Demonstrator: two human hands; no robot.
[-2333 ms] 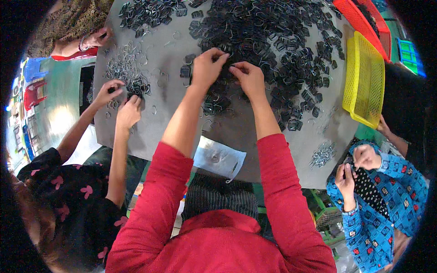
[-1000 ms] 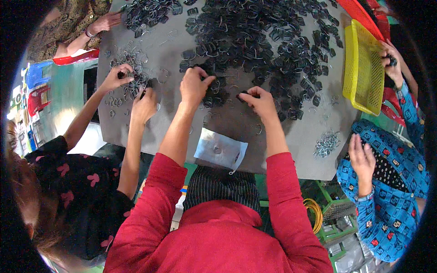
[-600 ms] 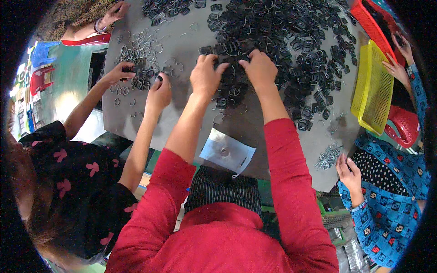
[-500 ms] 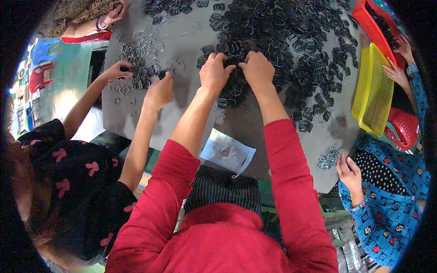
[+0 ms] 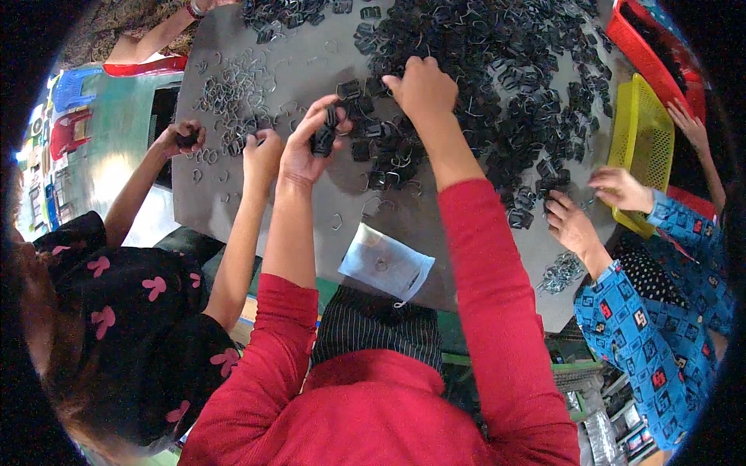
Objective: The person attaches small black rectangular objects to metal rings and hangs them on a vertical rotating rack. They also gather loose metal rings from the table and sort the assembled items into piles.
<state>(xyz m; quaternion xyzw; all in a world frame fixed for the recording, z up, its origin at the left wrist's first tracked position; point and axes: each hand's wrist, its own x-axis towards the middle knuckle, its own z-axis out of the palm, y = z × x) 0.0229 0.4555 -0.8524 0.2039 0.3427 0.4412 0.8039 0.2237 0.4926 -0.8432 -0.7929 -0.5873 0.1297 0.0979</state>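
My left hand (image 5: 308,147) is raised over the table, its fingers closed round several small black buckles (image 5: 324,137) stacked together. Further right, my right hand (image 5: 423,92) reaches over the near left side of a large pile of black buckles (image 5: 497,109). Its thumb stands away from the other fingers, whose tips bend down out of sight, and nothing shows in it. Between my hands, several loose black buckles lie on the grey table (image 5: 303,233). A pale blue drawstring pouch (image 5: 387,262) lies at the near edge, with a small ring on it.
At left, a co-worker's hands (image 5: 263,155) work beside scattered metal rings (image 5: 233,93). At right, another co-worker's hands (image 5: 573,224) handle black buckles near a small heap of metal pieces (image 5: 561,273). A yellow basket (image 5: 639,147) and a red basket (image 5: 633,46) stand along the right edge.
My left hand has moved left and lifted from the pile with buckles in it. My right hand has shifted slightly left and farther away. The right co-worker's hands have come over the table.
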